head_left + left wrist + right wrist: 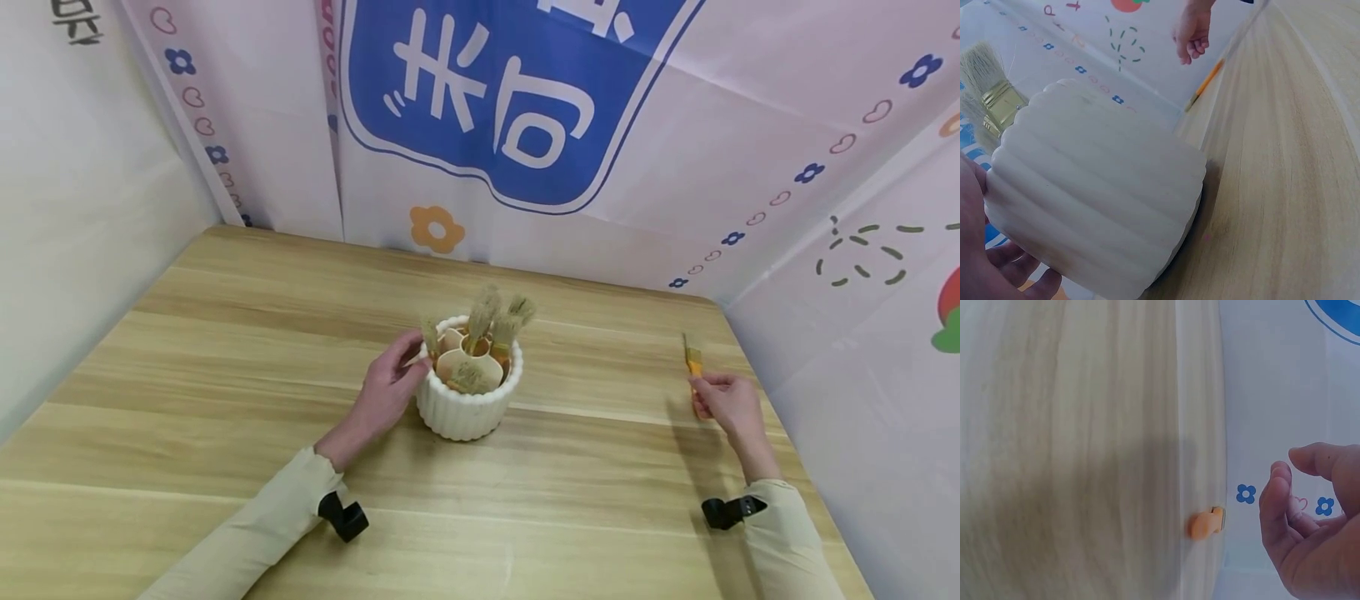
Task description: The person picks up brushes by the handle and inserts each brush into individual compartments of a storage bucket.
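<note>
A white ribbed brush holder (463, 414) with round inner compartments stands on the wooden table. Several paintbrushes (486, 315) are in it, pale bristles up. My left hand (390, 386) holds the holder by its left side, the thumb at the rim; in the left wrist view its fingers (1019, 267) bend round the ribbed wall. An orange-handled paintbrush (694, 371) lies on the table at the right, bristles pointing away. Above it hovers my right hand (729, 402), loosely curled. Thumb and forefinger stand apart in the right wrist view, where the orange handle (1204, 525) is separate from the hand.
Printed sheets with a blue sign (495, 100) wall off the back of the table, and white sheets (862, 375) flank both sides. Bare wooden tabletop (592, 467) lies between the holder and the lone paintbrush. Each forearm wears a black wrist camera (345, 517).
</note>
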The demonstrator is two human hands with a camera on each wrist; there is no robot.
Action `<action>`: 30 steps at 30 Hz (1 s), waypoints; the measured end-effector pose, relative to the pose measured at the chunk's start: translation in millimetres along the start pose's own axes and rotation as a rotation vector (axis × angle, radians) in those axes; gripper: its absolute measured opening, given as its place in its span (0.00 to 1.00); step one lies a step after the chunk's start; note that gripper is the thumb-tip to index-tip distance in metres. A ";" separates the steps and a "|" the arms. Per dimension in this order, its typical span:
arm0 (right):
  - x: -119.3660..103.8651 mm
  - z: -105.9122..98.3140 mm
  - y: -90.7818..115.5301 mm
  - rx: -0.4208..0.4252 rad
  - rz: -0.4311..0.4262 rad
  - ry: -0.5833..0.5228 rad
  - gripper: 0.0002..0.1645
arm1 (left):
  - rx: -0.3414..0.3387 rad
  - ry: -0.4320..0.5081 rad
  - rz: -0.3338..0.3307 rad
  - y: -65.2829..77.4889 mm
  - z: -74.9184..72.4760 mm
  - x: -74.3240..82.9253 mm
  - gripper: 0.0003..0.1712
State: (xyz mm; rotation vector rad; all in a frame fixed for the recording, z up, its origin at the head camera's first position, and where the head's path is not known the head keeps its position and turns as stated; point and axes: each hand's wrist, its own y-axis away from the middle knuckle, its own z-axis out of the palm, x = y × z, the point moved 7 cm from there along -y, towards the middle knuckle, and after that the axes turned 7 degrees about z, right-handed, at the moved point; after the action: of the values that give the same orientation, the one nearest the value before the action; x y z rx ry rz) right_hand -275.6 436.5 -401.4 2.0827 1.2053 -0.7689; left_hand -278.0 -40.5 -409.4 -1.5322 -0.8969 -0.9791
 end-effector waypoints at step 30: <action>14.3 -4.2 -54.8 0.053 0.057 0.389 0.27 | -0.010 -0.011 -0.009 0.4 0.5 1.2 0.21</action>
State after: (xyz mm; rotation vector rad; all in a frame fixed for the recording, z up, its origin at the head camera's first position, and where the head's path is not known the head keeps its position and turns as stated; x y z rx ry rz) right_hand -317.7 469.4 -420.7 2.3727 1.3284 -0.3801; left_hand -277.1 -40.1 -408.4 -1.5441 -0.9084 -0.9838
